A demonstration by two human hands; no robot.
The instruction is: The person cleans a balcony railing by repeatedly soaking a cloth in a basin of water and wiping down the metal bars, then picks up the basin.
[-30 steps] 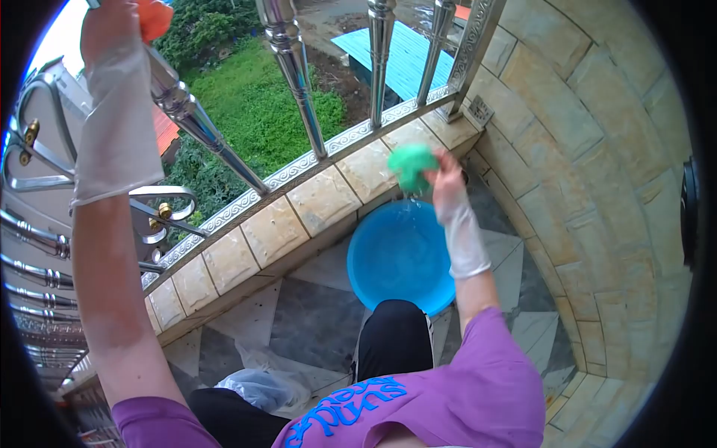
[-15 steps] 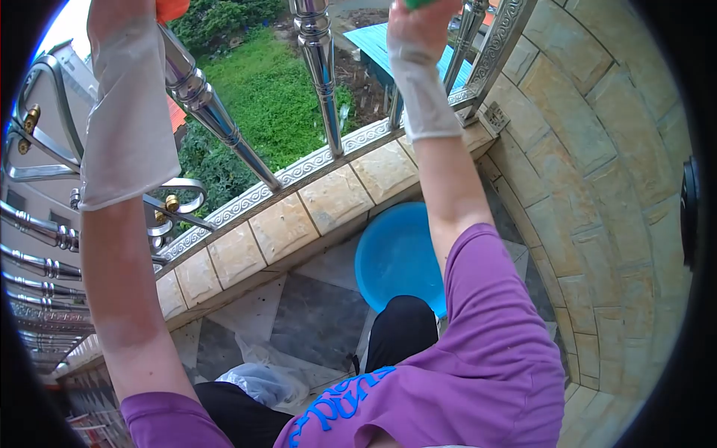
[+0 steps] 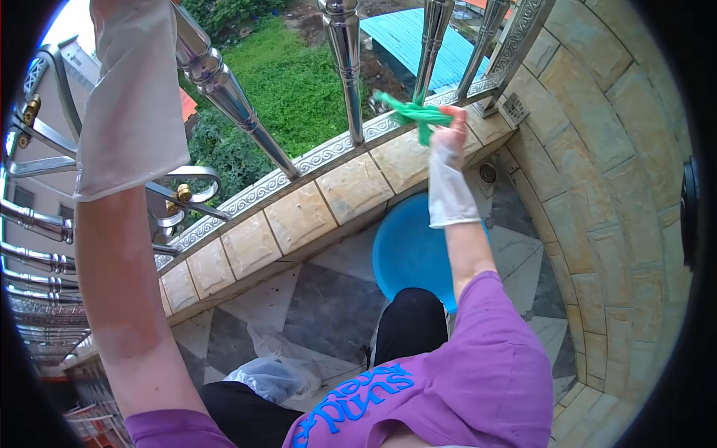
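My right hand, in a translucent glove, is closed on a green cloth that hangs in loose folds beside the metal balusters, over the stone ledge. Below it a round blue basin sits on the floor, partly covered by my forearm and knee. My left arm reaches up at the left, its loose glove cuff in front of the railing. The fingers of that hand are cut off by the top edge of the frame.
Shiny metal balusters stand on a tiled stone ledge. A stone-tiled wall curves along the right. A clear plastic bag lies on the floor by my legs. Grass and a blue roof show beyond the railing.
My right hand rose with the green cloth to the top edge, then came down beside the balusters. The orange item near my left hand has gone out of view.
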